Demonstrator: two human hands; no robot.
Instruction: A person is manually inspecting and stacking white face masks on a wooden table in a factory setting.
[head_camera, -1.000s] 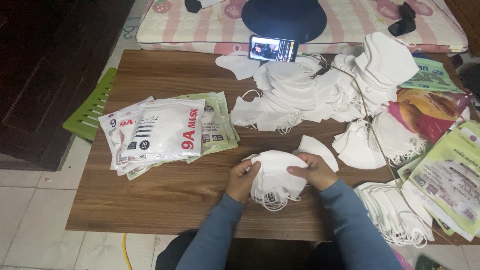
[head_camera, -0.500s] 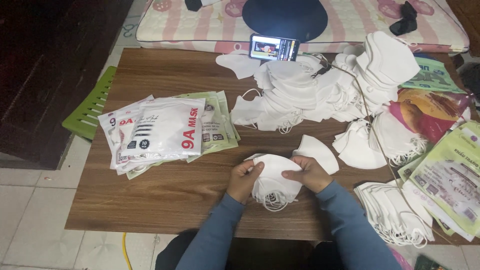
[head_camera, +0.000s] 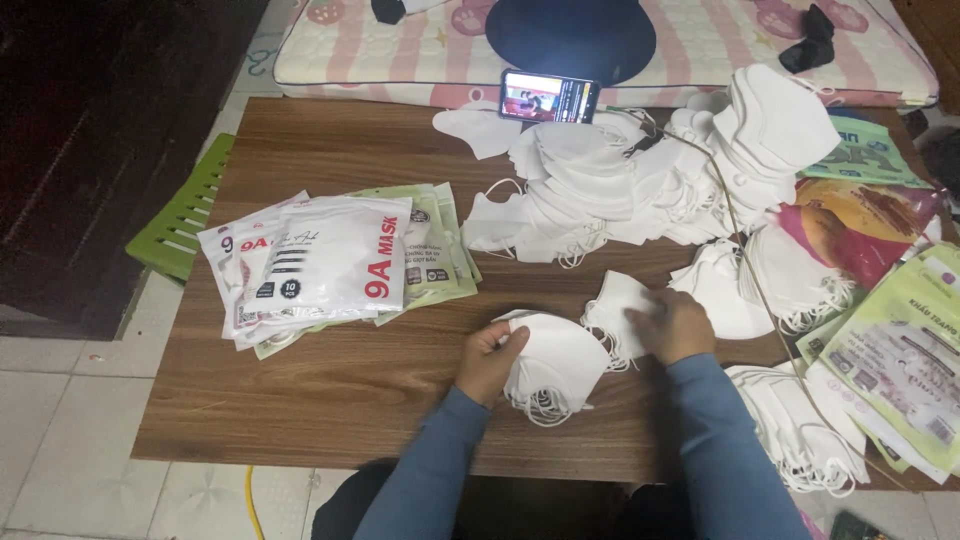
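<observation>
My left hand grips the left edge of a small stack of white face masks that rests on the brown wooden table, ear loops hanging off its near side. My right hand lies just to the right, its fingers on a single white mask beside the stack. Both arms are in blue sleeves.
Packaged mask bags lie in a pile at the left. A big heap of loose white masks covers the table's far right, with a lit phone behind it. Green and colourful empty bags and more masks sit at the right edge.
Both hands held the stack together before. Now my right hand has let go and moved right and slightly away onto the single mask; my left hand keeps the stack.
</observation>
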